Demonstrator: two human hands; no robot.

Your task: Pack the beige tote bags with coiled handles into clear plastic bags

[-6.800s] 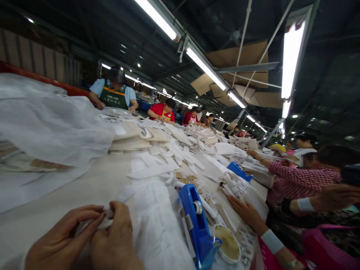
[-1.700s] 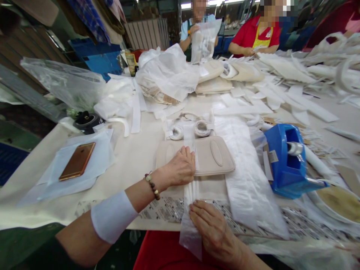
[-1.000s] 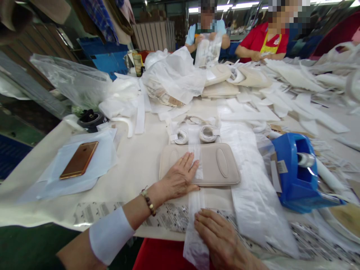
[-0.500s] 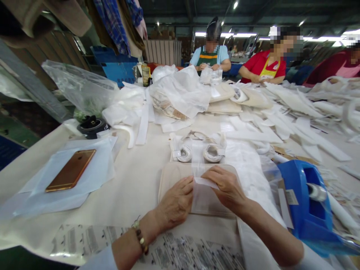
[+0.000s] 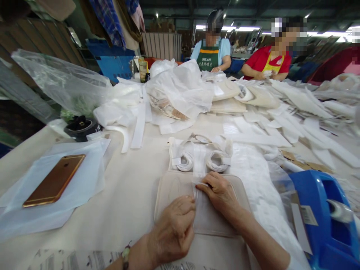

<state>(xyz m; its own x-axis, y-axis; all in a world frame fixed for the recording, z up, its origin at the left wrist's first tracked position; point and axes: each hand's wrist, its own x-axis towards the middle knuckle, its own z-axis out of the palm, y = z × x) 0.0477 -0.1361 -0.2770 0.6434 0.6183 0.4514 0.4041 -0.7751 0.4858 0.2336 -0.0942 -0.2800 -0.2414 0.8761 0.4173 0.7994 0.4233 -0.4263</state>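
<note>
A flat beige padded piece [image 5: 174, 187] lies on the table right before me, with a narrow clear plastic strip [image 5: 200, 202] laid across its middle. My left hand [image 5: 174, 228] is closed, pinching the strip's near left edge. My right hand [image 5: 221, 193] presses its fingertips on the strip's far end and pinches it there. Just beyond the pad lie two small white rolled straps [image 5: 185, 161] [image 5: 218, 161].
A blue tape dispenser [image 5: 326, 221] stands at the right. A gold phone [image 5: 54, 180] rests on white sheets at the left, a black tape roll [image 5: 80, 125] behind it. White bags and cut pieces [image 5: 180, 88] pile up across the table. Other people work on the far side [image 5: 212, 52].
The view has dipped closer to the pad. My right hand came up from the table's near edge onto the strip, and both hands now pinch it over the pad.
</note>
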